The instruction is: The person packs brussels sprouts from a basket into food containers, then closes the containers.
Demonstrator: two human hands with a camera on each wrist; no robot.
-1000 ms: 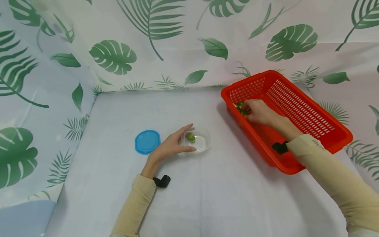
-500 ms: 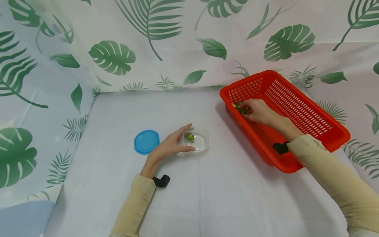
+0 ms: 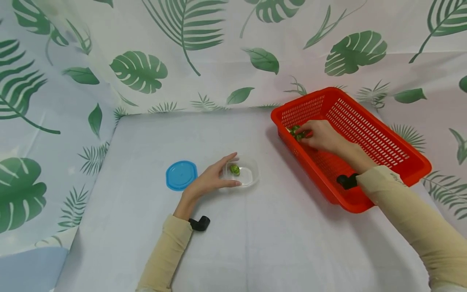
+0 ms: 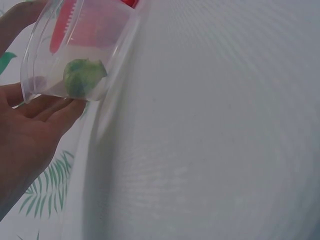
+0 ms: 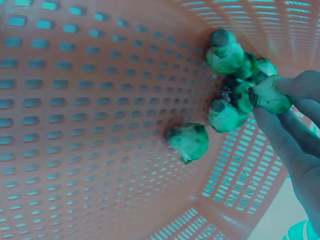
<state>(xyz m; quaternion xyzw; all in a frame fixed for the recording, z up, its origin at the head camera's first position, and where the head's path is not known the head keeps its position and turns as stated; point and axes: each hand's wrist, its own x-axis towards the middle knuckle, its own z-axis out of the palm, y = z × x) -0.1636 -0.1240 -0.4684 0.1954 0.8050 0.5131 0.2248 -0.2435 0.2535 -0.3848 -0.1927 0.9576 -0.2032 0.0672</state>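
On the counter [image 3: 284,243], the left hand [image 3: 206,182] grips a clear tub [image 3: 251,176] holding one sprout [image 3: 235,169], seemingly to steady it, while farther off the right hand [image 3: 324,137] pinches another sprout [image 5: 272,96] by the cluster [image 5: 243,93] in the red basket [image 3: 310,170].

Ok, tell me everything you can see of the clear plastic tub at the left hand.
The clear, colourless tub with rounded corners looks like thin plastic, with a lip around its uncovered top. It stands upright on the white cloth-covered table. The left hand holds it from its left side, thumb along the near wall, fingers along the far wall. One small, round green vegetable lies inside, on the floor at the end nearest that hand.
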